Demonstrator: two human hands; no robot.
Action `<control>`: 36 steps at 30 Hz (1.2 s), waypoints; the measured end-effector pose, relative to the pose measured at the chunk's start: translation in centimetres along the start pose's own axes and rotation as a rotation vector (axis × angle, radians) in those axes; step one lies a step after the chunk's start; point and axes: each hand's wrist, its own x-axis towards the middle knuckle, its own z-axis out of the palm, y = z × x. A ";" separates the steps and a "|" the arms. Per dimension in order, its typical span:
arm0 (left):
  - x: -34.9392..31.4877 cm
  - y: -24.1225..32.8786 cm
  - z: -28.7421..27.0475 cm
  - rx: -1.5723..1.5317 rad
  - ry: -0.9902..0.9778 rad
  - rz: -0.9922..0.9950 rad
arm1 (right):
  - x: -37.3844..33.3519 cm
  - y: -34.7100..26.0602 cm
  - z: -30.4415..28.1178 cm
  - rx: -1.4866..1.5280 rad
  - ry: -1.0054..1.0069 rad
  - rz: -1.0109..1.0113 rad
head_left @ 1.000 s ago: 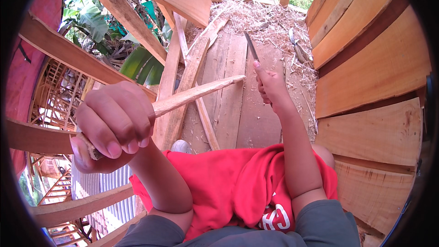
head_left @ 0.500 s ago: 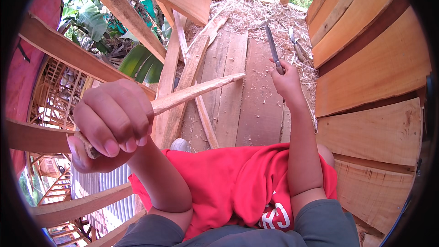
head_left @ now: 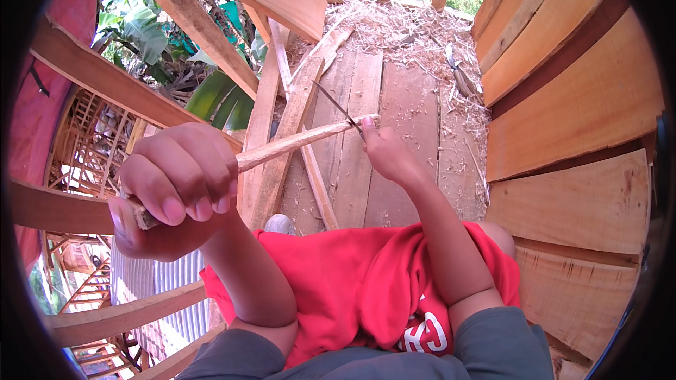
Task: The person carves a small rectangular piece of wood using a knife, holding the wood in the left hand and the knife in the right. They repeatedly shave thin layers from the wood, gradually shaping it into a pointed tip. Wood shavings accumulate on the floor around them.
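My left hand (head_left: 176, 186) is closed round the thick end of a pale whittled stick (head_left: 296, 146). The stick runs out to the right and slightly away from me, over the floor boards. Near its far tip, my right hand (head_left: 391, 151) grips a long thin knife (head_left: 334, 104). The blade crosses the stick and points away to the left; it appears to rest against the wood. The knife's handle is mostly hidden in my fingers, and my right thumb lies close to the stick's tip.
A second knife or similar bladed tool (head_left: 459, 74) lies among wood shavings (head_left: 401, 28) at the far right. Loose timber pieces (head_left: 285, 148) lean at the left beside an open railing (head_left: 190, 24). Plank boards (head_left: 577, 105) wall the right side. Red cloth (head_left: 338, 267) covers my lap.
My right hand has come left and nearer, bringing the knife from beyond the stick onto it near the tip. The blade has swung to point left. My left hand has barely moved.
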 end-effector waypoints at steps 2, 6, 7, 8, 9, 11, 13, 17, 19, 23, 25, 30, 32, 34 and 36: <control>0.1 0.2 0.0 -0.023 -0.066 -0.008 | -0.6 0.2 0.5 -0.064 0.087 0.014; 0.1 0.2 0.6 0.015 -0.118 0.003 | -3.9 -3.9 0.8 -0.191 0.213 -0.120; 0.3 -0.2 1.4 0.023 -0.106 0.011 | -3.4 -2.8 0.7 -0.171 0.262 -0.140; 0.5 -0.6 1.8 -0.009 -0.100 0.000 | -2.1 -0.9 0.9 -0.152 0.311 -0.161; 0.5 -0.5 1.5 -0.008 -0.114 0.003 | -2.0 -1.8 0.7 -0.131 0.350 -0.202; 0.3 -0.1 0.7 -0.003 -0.139 0.008 | -3.6 -3.0 0.6 -0.292 0.333 -0.153; 0.3 0.2 1.0 0.005 -0.168 0.019 | -4.5 -4.0 0.5 -0.374 0.340 -0.170; 0.8 -0.3 3.3 -0.031 -0.218 0.011 | -1.3 1.9 0.3 -0.369 0.431 -0.206; 0.9 -0.4 3.7 -0.066 -0.245 0.029 | -1.2 0.7 -0.2 -0.391 0.446 -0.218; 0.3 -0.1 3.2 -0.012 -0.167 0.039 | -4.0 -2.5 0.1 -0.378 0.364 -0.226; 0.5 -0.5 3.2 -0.056 -0.153 0.049 | -2.5 0.1 0.1 -0.322 0.396 -0.182; 0.2 0.0 2.4 -0.023 -0.118 0.069 | -5.5 -3.8 1.0 -0.327 0.323 -0.264; -0.4 0.1 2.4 -0.038 -0.054 0.041 | -3.1 -1.3 1.0 -0.300 0.360 -0.207; -0.2 -0.5 2.6 -0.055 -0.037 0.061 | -2.1 -0.2 0.3 -0.295 0.398 -0.167; -0.1 -0.4 2.8 -0.089 -0.037 0.066 | -1.8 0.4 -0.1 -0.319 0.397 -0.140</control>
